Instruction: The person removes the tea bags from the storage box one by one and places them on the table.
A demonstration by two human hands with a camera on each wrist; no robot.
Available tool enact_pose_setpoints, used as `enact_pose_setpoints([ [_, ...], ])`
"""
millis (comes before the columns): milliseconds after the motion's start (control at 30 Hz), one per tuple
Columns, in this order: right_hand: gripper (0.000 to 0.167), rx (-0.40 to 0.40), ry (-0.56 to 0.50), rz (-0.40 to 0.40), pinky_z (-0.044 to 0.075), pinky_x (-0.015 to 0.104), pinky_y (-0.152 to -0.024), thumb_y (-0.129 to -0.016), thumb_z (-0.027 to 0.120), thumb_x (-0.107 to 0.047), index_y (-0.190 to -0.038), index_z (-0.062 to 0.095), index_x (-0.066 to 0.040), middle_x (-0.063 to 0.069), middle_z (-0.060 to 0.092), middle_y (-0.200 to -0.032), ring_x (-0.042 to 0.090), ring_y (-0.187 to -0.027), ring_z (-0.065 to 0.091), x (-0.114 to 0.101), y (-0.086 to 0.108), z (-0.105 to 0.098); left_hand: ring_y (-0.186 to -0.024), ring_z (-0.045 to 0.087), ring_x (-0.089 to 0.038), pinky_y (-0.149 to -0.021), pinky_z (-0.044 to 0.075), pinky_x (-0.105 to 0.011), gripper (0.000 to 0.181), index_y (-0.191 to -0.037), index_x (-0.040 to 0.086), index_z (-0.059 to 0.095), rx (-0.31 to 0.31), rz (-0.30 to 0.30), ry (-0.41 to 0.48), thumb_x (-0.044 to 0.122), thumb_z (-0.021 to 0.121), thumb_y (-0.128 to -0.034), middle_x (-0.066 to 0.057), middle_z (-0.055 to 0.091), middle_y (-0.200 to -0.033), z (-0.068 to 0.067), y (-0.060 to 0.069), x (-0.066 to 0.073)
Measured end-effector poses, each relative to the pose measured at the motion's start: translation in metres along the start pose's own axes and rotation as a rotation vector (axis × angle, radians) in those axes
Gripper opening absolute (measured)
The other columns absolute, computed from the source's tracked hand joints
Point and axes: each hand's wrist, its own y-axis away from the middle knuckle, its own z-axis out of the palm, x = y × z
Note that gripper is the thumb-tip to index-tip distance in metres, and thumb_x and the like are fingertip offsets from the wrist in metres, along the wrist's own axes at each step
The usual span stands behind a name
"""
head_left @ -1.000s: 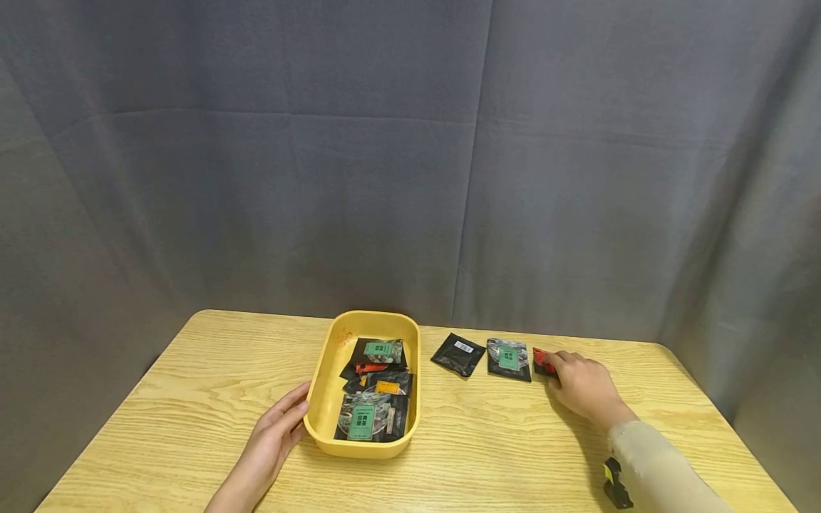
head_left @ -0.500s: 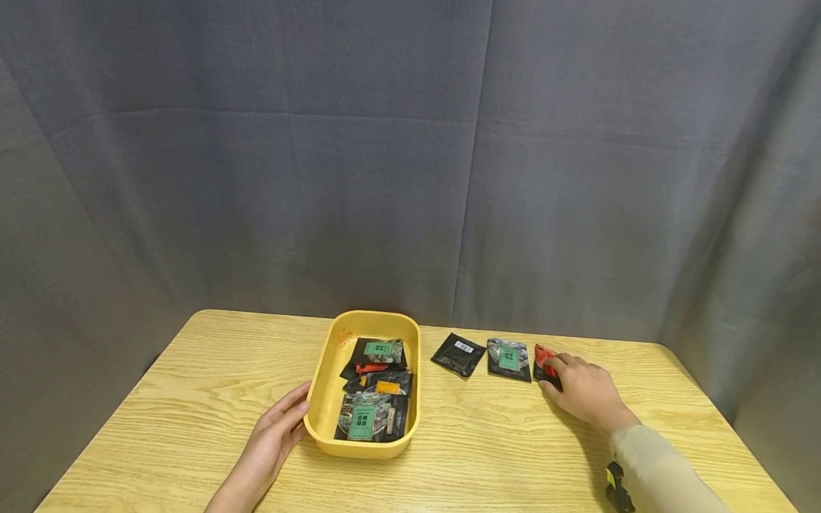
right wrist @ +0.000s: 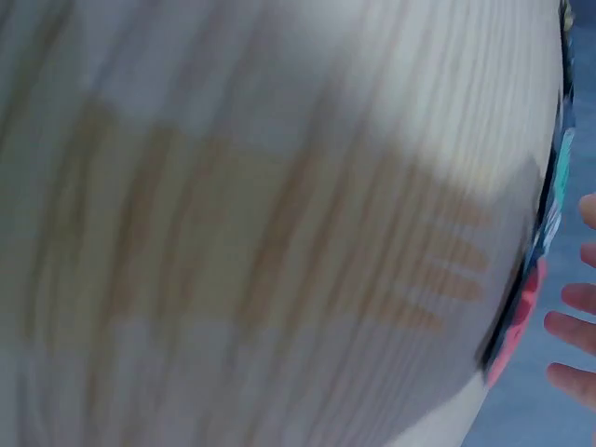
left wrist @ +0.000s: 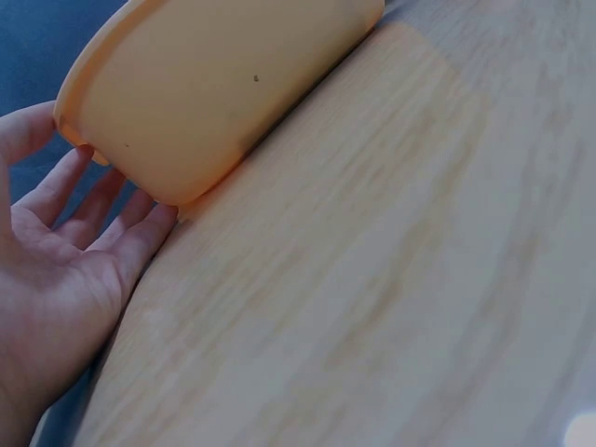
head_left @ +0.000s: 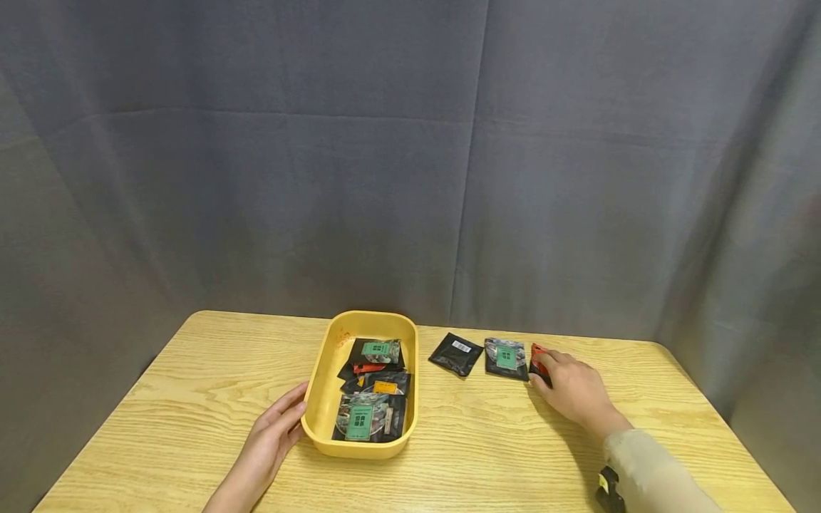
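While relaxed left grip (head_left: 277,422) touches tub (head_left: 359,450), right grip (head_left: 574,386), loose-fingered, touches red packet (head_left: 536,350), now further left.

The table (head_left: 487,449) looks like wood with streaky lines. The yellow tub (head_left: 355,450) looks like smooth plastic. Near the table's back edge, a black packet (head_left: 456,362) is shiny. Past that edge hangs dull, creased cloth (head_left: 321,178).

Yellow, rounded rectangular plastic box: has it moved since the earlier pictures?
No. In the head view, the yellow box keeps its place relative to the pale wooden table.
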Motion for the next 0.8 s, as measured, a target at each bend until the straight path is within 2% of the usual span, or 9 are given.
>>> enact_pose_setpoints([
  [200,0.039,0.076,-0.032,-0.058,0.053,0.053,-0.087,-0.092,0.071,-0.03,-0.122,0.067,-0.005,0.018,0.065,-0.123,0.037,-0.111,0.062,-0.015,-0.005,-0.003,-0.119,0.055,-0.007,-0.096,0.048,-0.023,0.056,-0.151,-0.006,0.031,-0.006,0.016,-0.005,0.018,0.05,-0.1041,-0.023,0.032,-0.154,0.0,0.001,0.0],
  [367,0.037,0.136,-0.035,-0.13,0.057,0.049,-0.078,-0.09,0.074,-0.029,-0.118,0.069,-0.006,0.013,0.068,-0.116,0.032,-0.104,0.065,-0.032,-0.013,-0.008,-0.119,0.056,-0.008,-0.096,0.049,-0.024,0.055,-0.15,-0.006,0.032,0.002,0.012,-0.01,0.018,0.05,-0.1042,-0.023,0.034,-0.153,0.001,0.0,0.0],
  [467,0.035,0.162,-0.038,-0.179,0.057,0.047,-0.077,-0.089,0.075,-0.029,-0.116,0.07,-0.007,0.011,0.069,-0.115,0.031,-0.103,0.066,-0.042,-0.017,-0.011,-0.119,0.055,-0.007,-0.096,0.048,-0.023,0.056,-0.151,-0.006,0.031,-0.005,0.01,-0.004,0.018,0.05,-0.1043,-0.023,0.032,-0.154,0.001,0.0,0.0],
  [633,0.036,0.182,-0.041,-0.214,0.056,0.05,-0.084,-0.089,0.075,-0.031,-0.117,0.07,-0.01,0.008,0.069,-0.117,0.03,-0.105,0.066,-0.058,-0.024,-0.016,-0.119,0.055,-0.007,-0.097,0.047,-0.023,0.056,-0.152,-0.005,0.03,-0.008,0.002,0.005,0.017,0.049,-0.1043,-0.023,0.031,-0.155,0.0,0.001,0.0],
  [800,0.036,0.197,-0.062,-0.233,0.056,0.049,-0.084,-0.088,0.075,-0.029,-0.118,0.07,-0.01,0.007,0.068,-0.119,0.028,-0.107,0.065,-0.075,-0.031,-0.021,-0.12,0.055,-0.007,-0.097,0.048,-0.023,0.056,-0.151,-0.006,0.03,-0.008,0.006,0.003,0.018,0.05,-0.1041,-0.023,0.031,-0.155,0.0,0.0,0.0],
])
